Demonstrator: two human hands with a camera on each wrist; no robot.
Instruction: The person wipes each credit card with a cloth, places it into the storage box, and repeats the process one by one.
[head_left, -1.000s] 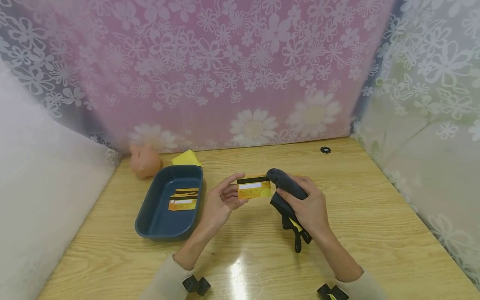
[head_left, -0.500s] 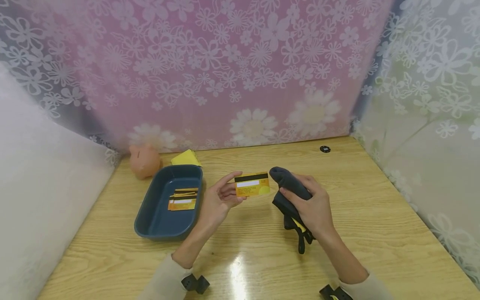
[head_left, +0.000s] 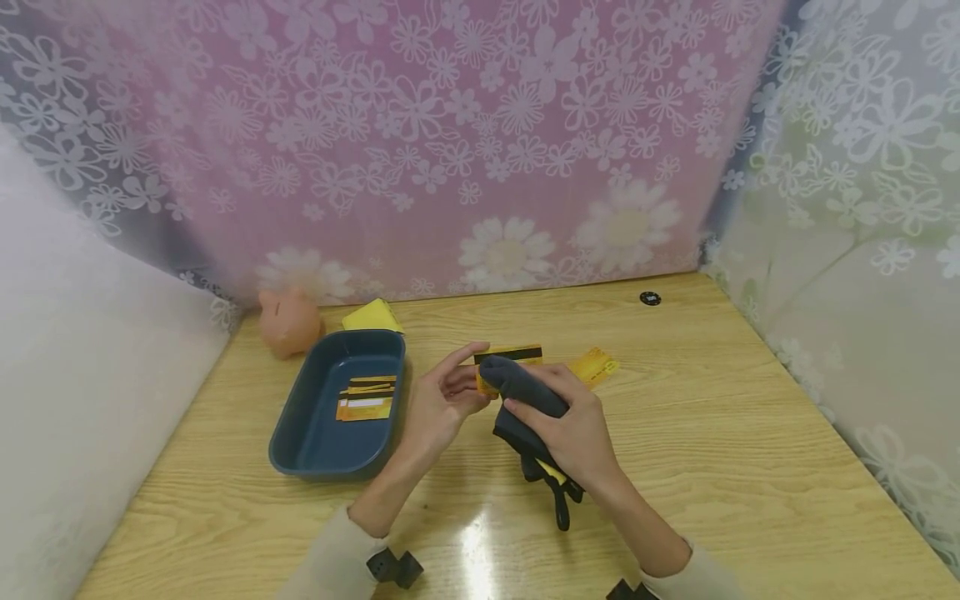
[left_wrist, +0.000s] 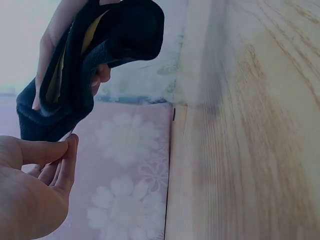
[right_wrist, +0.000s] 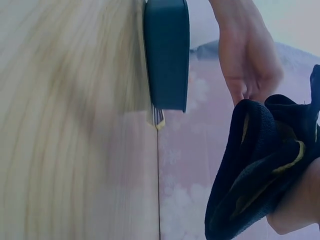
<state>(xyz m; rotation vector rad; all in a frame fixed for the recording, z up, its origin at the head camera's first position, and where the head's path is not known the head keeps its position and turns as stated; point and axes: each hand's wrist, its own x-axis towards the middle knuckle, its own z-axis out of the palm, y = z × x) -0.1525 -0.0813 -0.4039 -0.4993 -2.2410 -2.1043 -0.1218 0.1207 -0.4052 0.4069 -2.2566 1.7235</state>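
In the head view, my left hand (head_left: 438,410) pinches an orange-yellow card (head_left: 531,355) with a black stripe at its left edge, between thumb and fingers. My right hand (head_left: 577,429) grips a folded dark navy cloth (head_left: 519,388) with yellow inner parts and a black loop hanging below. That cloth lies over the near side of the card and covers much of it. In the left wrist view the folds of the cloth (left_wrist: 75,95) reach down to the left fingertips. Another orange-yellow card (head_left: 594,367) lies on the table beyond my right hand.
To the left stands a blue bin (head_left: 279,457) with several striped cards (head_left: 366,407) inside. Behind it are a pink piggy bank (head_left: 290,325) and a yellow folded piece (head_left: 373,317). A black round chip (head_left: 650,298) lies at the back right, near the flowered curtain.
My right hand first drew the cloth slightly right off the card, then brought it left over the card. The card on the table has come into view. My left hand has barely moved.
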